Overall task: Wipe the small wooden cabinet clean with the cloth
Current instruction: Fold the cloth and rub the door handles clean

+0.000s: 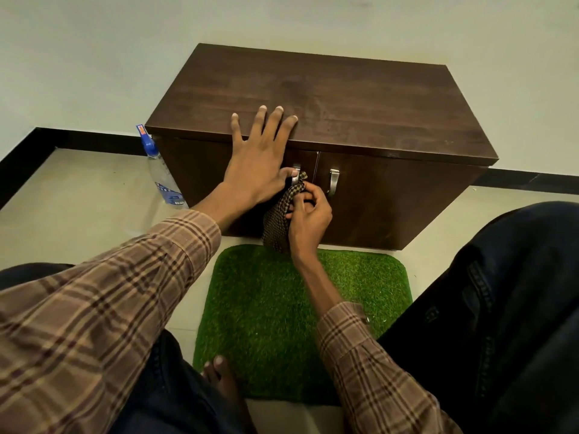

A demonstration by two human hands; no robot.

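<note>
The small dark wooden cabinet (344, 101) stands on the floor against the wall, its two front doors shut, each with a metal handle. My left hand (260, 151) lies flat with fingers spread over the top's front edge, thumb down by the left door's handle (296, 177). My right hand (308, 217) grips a bunched brown checked cloth (277, 220) and presses it against the left door at that handle. The right door's handle (333, 181) is uncovered.
A clear spray bottle (159, 170) with a blue cap stands on the floor at the cabinet's left side. A green grass-like mat (282, 308) lies in front of the cabinet, with my bare foot (219, 374) on its near edge. My knees flank the mat.
</note>
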